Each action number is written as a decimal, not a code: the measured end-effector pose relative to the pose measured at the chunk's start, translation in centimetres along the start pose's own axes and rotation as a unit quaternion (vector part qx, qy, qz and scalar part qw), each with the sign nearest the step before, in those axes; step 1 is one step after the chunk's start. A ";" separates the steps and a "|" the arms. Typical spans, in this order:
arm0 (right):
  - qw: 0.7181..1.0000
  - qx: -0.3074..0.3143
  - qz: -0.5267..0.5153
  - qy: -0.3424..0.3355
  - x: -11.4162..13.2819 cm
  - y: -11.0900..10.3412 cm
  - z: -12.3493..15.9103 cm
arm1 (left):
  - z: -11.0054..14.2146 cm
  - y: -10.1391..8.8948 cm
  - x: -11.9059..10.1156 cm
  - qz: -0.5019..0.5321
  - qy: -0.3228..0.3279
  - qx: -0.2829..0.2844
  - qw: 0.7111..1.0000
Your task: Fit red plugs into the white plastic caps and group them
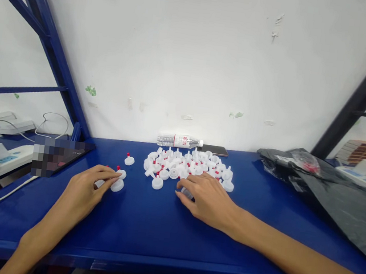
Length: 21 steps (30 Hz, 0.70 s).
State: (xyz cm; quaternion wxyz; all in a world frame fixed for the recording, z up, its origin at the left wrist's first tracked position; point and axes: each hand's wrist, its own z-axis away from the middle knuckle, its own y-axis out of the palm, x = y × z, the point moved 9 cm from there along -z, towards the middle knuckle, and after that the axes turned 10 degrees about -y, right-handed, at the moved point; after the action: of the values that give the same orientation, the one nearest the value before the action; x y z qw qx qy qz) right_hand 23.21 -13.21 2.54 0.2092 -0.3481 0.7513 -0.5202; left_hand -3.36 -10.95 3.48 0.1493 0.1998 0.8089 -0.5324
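Left fingers (106,175) pinch a red-tipped white cap (123,174) while right fingers (186,183) curl around a pale piece (187,193)

We have passage over the surface (147,226) in front of the cap pile (174,172), between our left hand (89,183) and right hand (208,198); behind the pile, a bottle (180,141) and wall (193,57) block us; well right of it, a black bag (337,197); left, loose caps (129,161).
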 end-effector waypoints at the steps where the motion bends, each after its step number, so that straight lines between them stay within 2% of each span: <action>1: 1.000 -0.001 0.001 0.000 0.0 0.0 0.0 | 0.0 -0.1 0.2 -0.003 -0.002 -0.003 1.000; 5: 1.000 -0.010 0.000 -0.003 0.0 -0.1 0.0 | -0.1 -0.5 1.2 -0.025 -0.020 -0.024 0.999; 9: 0.999 -0.044 0.003 -0.017 0.2 -0.9 0.0 | 0.0 -0.8 1.5 -0.043 -0.039 -0.041 0.997; 12: 0.996 -0.080 -0.003 -0.040 0.5 -1.5 0.1 | 0.3 -1.2 1.0 -0.054 -0.041 -0.060 0.996; 16: 0.985 -0.138 -0.055 -0.086 1.2 -2.2 0.4 | 2.0 -3.0 -0.7 -0.058 -0.043 -0.126 0.989; 17: 0.980 -0.155 -0.073 -0.098 1.5 -2.5 0.5 | 2.6 -2.8 -1.4 -0.032 -0.043 -0.115 0.992; 18: 0.974 -0.173 -0.090 -0.113 1.9 -2.7 0.6 | 3.2 -2.1 -2.2 0.009 -0.043 -0.080 0.996; 21: 0.951 -0.222 -0.116 -0.183 3.9 -3.5 1.3 | 5.5 2.3 -5.5 0.124 -0.046 0.111 0.985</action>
State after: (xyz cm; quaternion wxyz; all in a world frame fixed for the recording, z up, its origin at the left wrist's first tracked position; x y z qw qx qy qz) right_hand 22.55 -17.71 5.43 0.1992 -0.5594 0.7511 -0.2885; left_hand 2.73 -16.11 1.97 0.2281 0.2893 0.7062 -0.6047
